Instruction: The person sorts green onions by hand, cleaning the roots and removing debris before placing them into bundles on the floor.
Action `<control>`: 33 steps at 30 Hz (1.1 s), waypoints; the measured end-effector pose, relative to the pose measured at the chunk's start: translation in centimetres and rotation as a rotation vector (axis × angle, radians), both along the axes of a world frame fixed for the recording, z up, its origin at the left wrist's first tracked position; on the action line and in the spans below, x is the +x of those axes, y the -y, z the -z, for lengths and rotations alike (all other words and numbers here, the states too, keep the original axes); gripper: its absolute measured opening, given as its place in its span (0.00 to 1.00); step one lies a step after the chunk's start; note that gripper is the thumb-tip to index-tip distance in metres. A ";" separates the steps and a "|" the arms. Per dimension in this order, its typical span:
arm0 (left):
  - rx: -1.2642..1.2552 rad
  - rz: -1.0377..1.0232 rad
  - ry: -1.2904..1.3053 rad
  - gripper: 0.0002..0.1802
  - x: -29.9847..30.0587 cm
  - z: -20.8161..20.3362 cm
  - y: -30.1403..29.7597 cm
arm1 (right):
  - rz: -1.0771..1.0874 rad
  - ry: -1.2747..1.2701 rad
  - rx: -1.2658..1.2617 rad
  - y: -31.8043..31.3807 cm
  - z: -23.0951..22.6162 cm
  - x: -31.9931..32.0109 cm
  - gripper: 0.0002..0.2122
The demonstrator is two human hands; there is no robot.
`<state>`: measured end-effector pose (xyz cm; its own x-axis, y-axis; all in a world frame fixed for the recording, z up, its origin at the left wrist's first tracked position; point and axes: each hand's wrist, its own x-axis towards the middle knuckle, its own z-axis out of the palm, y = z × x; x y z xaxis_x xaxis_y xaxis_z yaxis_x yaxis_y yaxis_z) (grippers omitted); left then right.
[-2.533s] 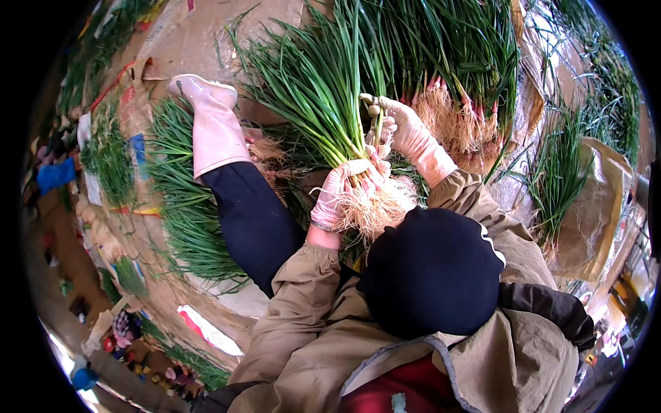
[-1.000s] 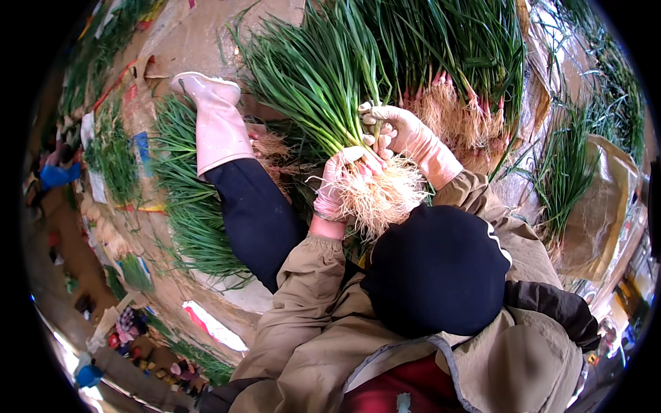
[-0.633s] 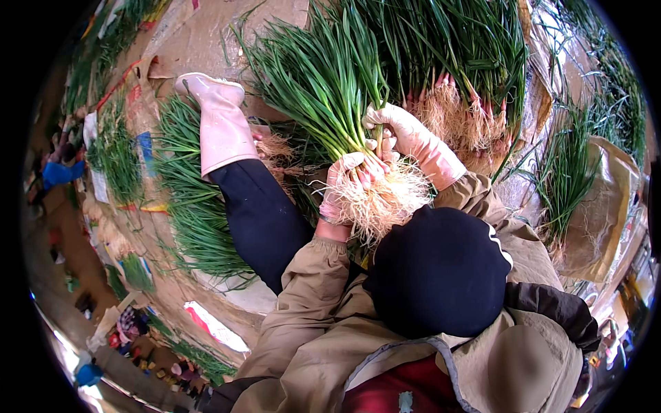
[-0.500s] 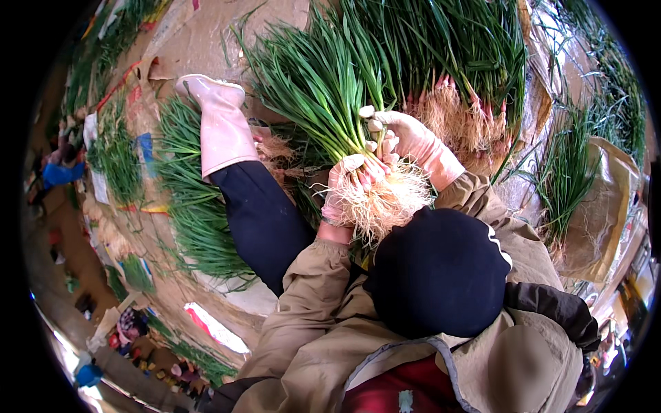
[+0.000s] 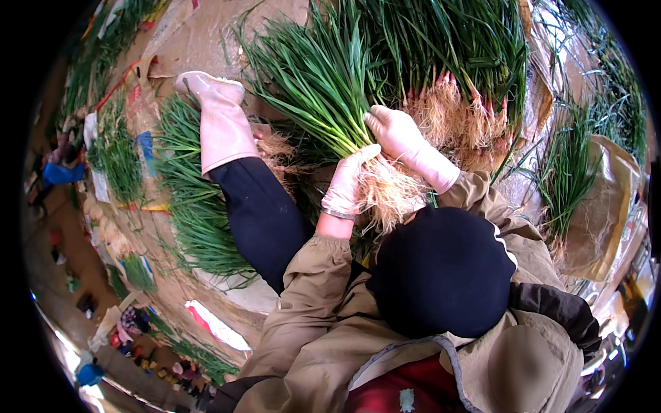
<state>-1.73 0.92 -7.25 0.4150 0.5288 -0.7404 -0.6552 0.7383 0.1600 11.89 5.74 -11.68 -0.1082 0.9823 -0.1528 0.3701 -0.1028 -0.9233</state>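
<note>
My left hand (image 5: 350, 182), in a pale pink glove, is closed round the lower stems of a bunch of green garlic (image 5: 327, 113). Its leaves fan up and to the left, and its pale stringy roots (image 5: 391, 193) hang to the right, below the grip. My right hand (image 5: 401, 135), gloved alike, is at the bunch's right side, its fingers bent and drawn together against the stems. The fingertips are partly hidden. Just beyond lies a big pile of green garlic (image 5: 441, 41), with reddish stem bases and roots toward me.
A leg in dark trousers with a pink boot (image 5: 224, 127) stretches out at left, beside more green garlic (image 5: 200, 227). A round dark-blue shape (image 5: 441, 272) covers the lower middle. At right, another bunch (image 5: 568, 172) lies by a tan sack (image 5: 606, 213). Sheeting (image 5: 268, 20) covers the ground.
My right hand's fingers have gone from spread over the stem bases to drawn together higher on the bunch's right side. My left hand still grips the bunch, with its wrist straighter.
</note>
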 end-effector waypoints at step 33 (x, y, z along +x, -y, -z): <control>0.096 0.099 0.056 0.11 0.3 0.1 -0.4 | -0.230 0.416 -0.108 0.8 -4.8 3.0 0.14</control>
<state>-1.41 1.36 -7.30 0.5079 0.5502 -0.6628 -0.5896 0.7830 0.1981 14.92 4.95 -6.89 -0.2287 0.9162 -0.3292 0.7299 -0.0624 -0.6807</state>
